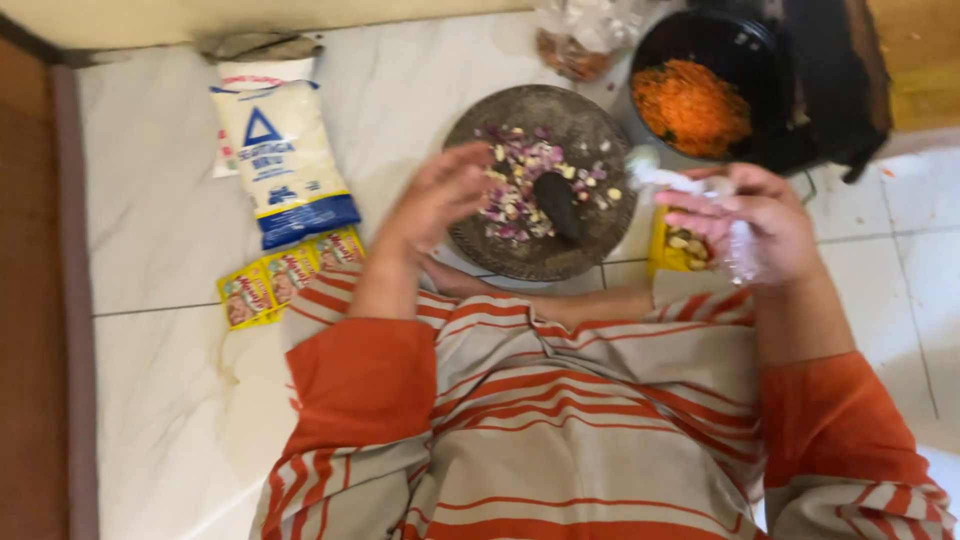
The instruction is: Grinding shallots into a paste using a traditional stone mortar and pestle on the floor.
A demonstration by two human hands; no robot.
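The stone mortar sat on the white tiled floor just ahead of the person, holding chopped red shallot and garlic pieces with a dark pestle lying among them. The left hand hovered over the mortar's left rim, its fingers loosely spread and holding nothing that could be seen. The right hand was off to the mortar's right, fingers curled around a thin clear plastic bag. Motion blur made the bag's contents hard to tell, and a yellow packet below it was mostly covered by the hand. A black bowl of shredded carrot stood beyond, partly cut off at the top.
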